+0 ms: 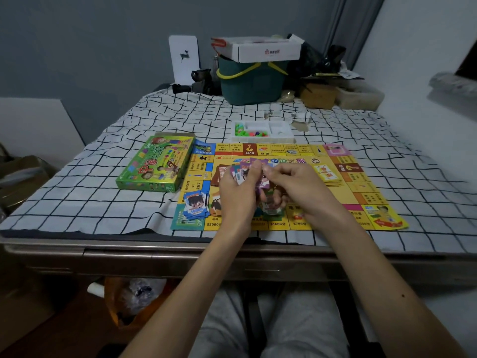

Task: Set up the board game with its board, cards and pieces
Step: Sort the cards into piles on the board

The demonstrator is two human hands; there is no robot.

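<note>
In the left hand (238, 198) colourful paper cards (241, 174) are gripped above the yellow game board (358, 187). One is pinched by the right hand (299, 186)

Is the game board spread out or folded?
Spread out. The game board lies flat on the checked cloth, printed squares visible along every side.

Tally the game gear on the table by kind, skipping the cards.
board: 1
box: 1
tray: 1
Total: 3
</note>
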